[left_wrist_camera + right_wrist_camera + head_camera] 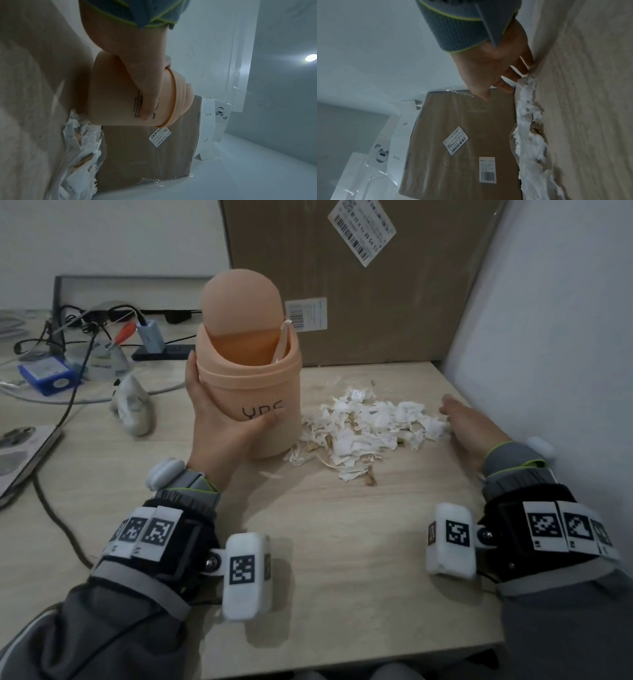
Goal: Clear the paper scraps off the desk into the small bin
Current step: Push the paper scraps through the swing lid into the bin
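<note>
A small peach bin (253, 392) with a domed swing lid stands on the wooden desk (342, 542); a paper strip (281, 340) sticks out of its opening. My left hand (219, 422) grips the bin's body, thumb across the front; the left wrist view shows the same bin (120, 97) under that hand (147, 81). Right of the bin lies a pile of torn white paper scraps (370, 426). My right hand (469, 422) rests open on the desk at the pile's right edge, its fingers (505, 83) straight beside the scraps (530, 128).
A large cardboard box (359, 278) stands behind the bin and pile. A white wall (548, 320) bounds the desk on the right. At left lie cables (68, 405), a power strip (164, 350), a blue box (48, 374) and a crumpled grey object (133, 409).
</note>
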The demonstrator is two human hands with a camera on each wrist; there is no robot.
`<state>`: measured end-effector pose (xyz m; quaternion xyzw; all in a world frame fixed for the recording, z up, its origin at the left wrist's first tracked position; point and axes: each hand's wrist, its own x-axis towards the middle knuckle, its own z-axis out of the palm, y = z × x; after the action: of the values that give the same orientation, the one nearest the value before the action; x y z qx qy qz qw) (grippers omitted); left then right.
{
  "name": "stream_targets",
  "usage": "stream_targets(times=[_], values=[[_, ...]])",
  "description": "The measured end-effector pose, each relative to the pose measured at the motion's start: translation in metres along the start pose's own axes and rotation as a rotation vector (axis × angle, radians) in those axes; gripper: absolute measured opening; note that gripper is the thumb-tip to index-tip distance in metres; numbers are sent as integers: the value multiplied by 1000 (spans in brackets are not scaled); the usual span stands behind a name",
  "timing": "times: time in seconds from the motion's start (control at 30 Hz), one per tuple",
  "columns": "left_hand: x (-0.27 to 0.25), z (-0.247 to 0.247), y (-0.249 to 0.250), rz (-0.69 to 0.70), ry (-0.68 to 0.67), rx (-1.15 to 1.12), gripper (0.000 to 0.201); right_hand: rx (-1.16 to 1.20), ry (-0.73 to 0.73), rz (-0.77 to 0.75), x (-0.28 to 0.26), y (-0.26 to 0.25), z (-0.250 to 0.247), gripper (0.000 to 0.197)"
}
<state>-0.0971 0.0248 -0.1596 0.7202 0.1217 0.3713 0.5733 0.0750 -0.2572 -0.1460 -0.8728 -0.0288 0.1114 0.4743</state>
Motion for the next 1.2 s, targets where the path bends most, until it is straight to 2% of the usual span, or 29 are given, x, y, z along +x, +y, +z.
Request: stream_targets(times=[0.07, 0.17, 0.23, 0.4, 0.5, 0.63, 0.73, 0.8, 1.03, 1.1, 1.2], values=[[0, 0, 0, -2, -3, -1, 131, -72, -75, -58, -4, -2, 10, 61], [0, 1, 0, -4, -2, -2, 130, -152, -189, -209, -13, -7, 24, 50], [-1, 1, 1, -10, -5, -6, 133, -231, -193, -286, -17, -8, 26, 49], [-2, 2, 3, -19, -6, 6, 133, -491, -155, -349, -21, -6, 23, 71], [-2, 2, 3, -14, -5, 16, 128, -563, -116, -422, -21, -6, 27, 51], [-3, 2, 3, -18, -10, 14, 130, -517, 22, -478, -19, -5, 27, 23], [-3, 2, 5, -18, -16, 14, 132, -413, 129, -532, -17, -5, 26, 17], [-2, 2, 5, -18, -17, 16, 132, -253, 186, -521, -14, -3, 27, 15], [-1, 3, 2, 0, -28, 29, 129, 350, 211, -445, -16, -8, 26, 23], [-1, 2, 3, 2, -34, 26, 131, 458, 229, -451, -21, -17, 24, 24], [-2, 4, 3, 10, -48, 29, 132, 522, 202, -528, -37, -43, 22, 14]])
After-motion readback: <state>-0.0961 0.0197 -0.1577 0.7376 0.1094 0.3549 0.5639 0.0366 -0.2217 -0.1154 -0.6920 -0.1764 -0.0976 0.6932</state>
